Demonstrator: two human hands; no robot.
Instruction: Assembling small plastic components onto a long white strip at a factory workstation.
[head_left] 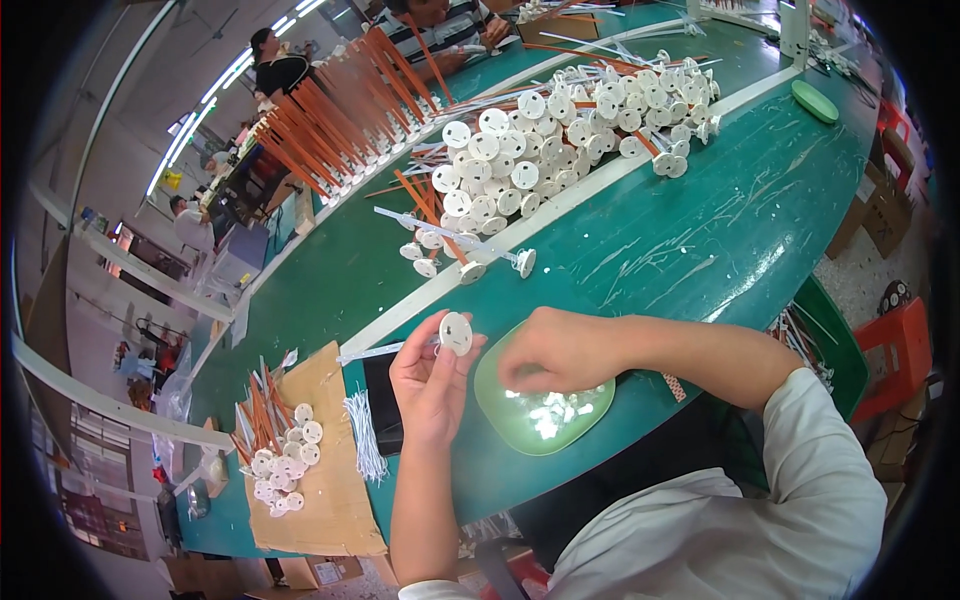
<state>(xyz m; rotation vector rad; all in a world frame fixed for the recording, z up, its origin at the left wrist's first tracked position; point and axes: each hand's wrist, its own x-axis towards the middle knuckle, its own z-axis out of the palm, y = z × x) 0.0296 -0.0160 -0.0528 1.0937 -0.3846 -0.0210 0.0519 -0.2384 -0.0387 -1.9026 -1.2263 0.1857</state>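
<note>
Between the thumb and fingers of my left hand [425, 390] is a white round disc [456, 334] with small holes, its face turned up. A pale strip runs off behind it to the left, seemingly its stem. My right hand [565, 348] reaches into a light green dish [490, 395], fingers curled downward. Small shiny pieces [555, 412] lie in the dish; whether the fingertips pinch one is hidden. Left of my left wrist are a bundle of white strings [366, 440] and a flat black item [382, 395].
A big heap of white disc-ended sticks [520, 165] covers the table's middle. Brown sticks [350, 100] stand in rows beyond. More lie on cardboard [340, 490] at left. Another green dish [815, 102] sits far right. A red stool [892, 350] stands right; a co-worker [440, 40] sits opposite.
</note>
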